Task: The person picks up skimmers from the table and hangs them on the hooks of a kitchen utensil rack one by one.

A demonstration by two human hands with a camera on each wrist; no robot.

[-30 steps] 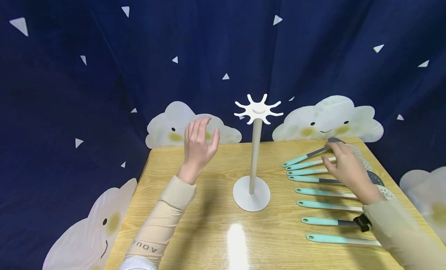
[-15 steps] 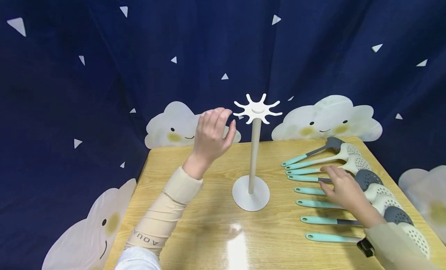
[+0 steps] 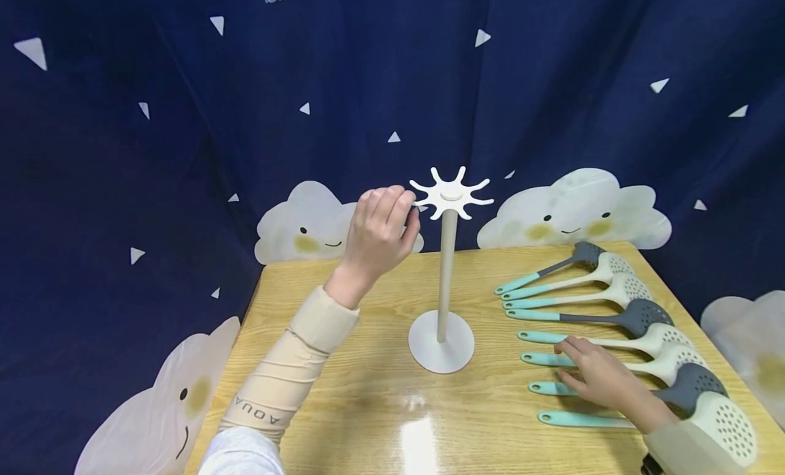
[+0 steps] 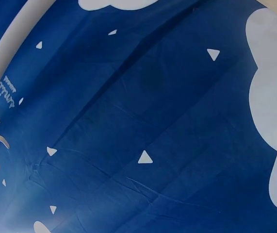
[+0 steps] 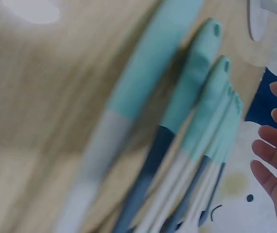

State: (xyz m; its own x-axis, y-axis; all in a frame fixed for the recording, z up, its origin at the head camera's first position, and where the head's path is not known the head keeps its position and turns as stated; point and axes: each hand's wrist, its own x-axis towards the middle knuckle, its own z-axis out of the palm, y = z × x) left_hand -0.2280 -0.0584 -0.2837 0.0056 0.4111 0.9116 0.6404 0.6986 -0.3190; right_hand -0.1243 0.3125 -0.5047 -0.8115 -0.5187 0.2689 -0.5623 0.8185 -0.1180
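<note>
On the table [image 3: 343, 393], the stand [image 3: 447, 277] is placed near the middle. To its right, eight utensils [image 3: 591, 319] are laid in a row, with the handles [image 3: 533, 315] directed toward the stand and the heads [image 3: 650, 316] toward the table's right side. The left hand [image 3: 380, 226] is held just left of the stand's top. The right hand [image 3: 597, 376] is held over the row's front half. Behind the table, a curtain [image 3: 368, 73] is hung.

Wood-grain tbl [image 3: 374, 373]; wht stand [image 3: 447, 277] mid; 8 utensils [image 3: 644, 318] R side
</note>
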